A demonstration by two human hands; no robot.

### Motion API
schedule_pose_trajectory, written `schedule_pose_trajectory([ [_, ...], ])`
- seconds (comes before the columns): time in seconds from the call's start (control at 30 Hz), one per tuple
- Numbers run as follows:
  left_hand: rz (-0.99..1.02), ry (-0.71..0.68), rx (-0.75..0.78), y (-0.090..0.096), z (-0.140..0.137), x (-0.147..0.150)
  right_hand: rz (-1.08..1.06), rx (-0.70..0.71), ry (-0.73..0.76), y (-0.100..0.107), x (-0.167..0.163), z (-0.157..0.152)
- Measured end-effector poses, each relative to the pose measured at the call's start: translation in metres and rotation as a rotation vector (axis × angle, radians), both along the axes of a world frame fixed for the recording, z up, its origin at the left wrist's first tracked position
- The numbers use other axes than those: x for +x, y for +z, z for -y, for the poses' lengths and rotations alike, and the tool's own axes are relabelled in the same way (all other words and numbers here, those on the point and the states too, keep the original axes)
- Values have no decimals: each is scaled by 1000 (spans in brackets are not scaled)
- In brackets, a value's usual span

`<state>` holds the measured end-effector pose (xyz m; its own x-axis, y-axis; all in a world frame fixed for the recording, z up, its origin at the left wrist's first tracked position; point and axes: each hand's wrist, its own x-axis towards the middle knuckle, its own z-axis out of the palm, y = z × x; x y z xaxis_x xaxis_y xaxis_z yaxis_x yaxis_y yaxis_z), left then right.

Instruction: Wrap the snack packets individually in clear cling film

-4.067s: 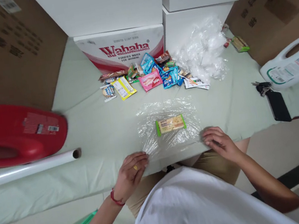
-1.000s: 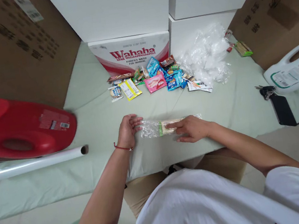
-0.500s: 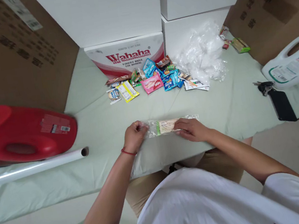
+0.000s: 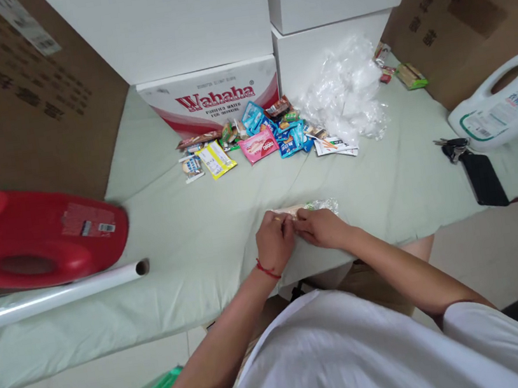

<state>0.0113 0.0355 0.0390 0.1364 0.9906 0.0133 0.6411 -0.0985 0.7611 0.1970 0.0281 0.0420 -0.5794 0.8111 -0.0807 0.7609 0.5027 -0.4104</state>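
A snack packet in a clear plastic bag lies near the table's front edge, partly covered by my hands. My left hand has its fingers closed on the packet's near side. Close beside it, my right hand pinches the same packet near its middle. Thumbs and fingertips almost meet there. To the right of my hands, the crinkled end of the clear bag sticks out, with a bit of green print showing.
Several wrapped snacks lie before a Wahaha carton. A heap of clear bags is right of them. A red jug and white roll lie left; a white jug, keys and black phone lie right.
My left hand has moved right, from the bag's left end to beside my right hand. The packet's green end now shows on the right instead of the left.
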Motion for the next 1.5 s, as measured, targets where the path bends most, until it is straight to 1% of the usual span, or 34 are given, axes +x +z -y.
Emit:
schedule_pose_trajectory([
  [0.1,-221,-101,238,-16,20,4,-300,-48,102,-4,17,-3],
  [0.13,-276,-128,300,-21,26,3,-400,-48,80,-5,25,-5],
  [0.17,-323,-149,359,-26,31,2,-474,-22,3,-6,32,-6],
  [0.23,-399,-147,470,-32,37,0,-503,98,-241,-10,48,-10],
  [0.27,-424,-131,517,-35,38,-1,-464,161,-351,-12,55,-11],
  [0.3,-438,-119,556,-37,38,-1,-407,199,-424,-14,62,-12],
  [0.33,-438,-125,586,-39,36,-1,-347,205,-455,-17,68,-13],
  [0.37,-426,-150,601,-41,34,0,-298,181,-456,-19,73,-14],
  [0.43,-380,-234,579,-43,28,0,-268,93,-417,-21,81,-13],
  [0.5,-339,-294,521,-45,24,1,-341,10,-380,-20,83,-11],
  [0.57,-330,-317,476,-46,22,1,-509,-91,-407,-16,81,-7],
  [0.6,-341,-329,466,-46,22,1,-607,-158,-459,-14,77,-5],
  [0.67,-380,-353,460,-45,24,1,-762,-314,-618,-11,68,-1],
  [0.73,-423,-366,453,-44,26,1,-813,-445,-766,-11,59,3],
  [0.77,-440,-370,446,-43,27,1,-814,-480,-814,-13,54,5],
  [0.8,-453,-374,438,-43,28,1,-815,-479,-847,-14,50,7],
  [0.83,-464,-377,432,-42,29,1,-820,-441,-876,-15,46,8],
  [0.9,-477,-380,428,-42,30,2,-834,-289,-943,-15,38,9],
  [0.97,-478,-381,431,-42,31,4,-811,-140,-975,-12,24,7],
  [1.03,-464,-382,428,-45,32,7,-719,-70,-931,-7,6,4],
  [1.17,-358,-371,416,-55,31,8,-380,8,-783,1,-33,1],
  [1.23,-235,-385,414,-60,29,2,-245,48,-735,2,-44,5],
  [1.33,36,-432,368,-62,25,-13,-168,115,-660,1,-48,18],
  [1.43,341,-414,267,-56,23,-23,-123,186,-582,-7,-49,33],
  [1.47,393,-406,248,-53,23,-24,-100,203,-563,-11,-50,38],
  [1.5,398,-412,241,-50,23,-23,-79,213,-557,-16,-53,43],
])
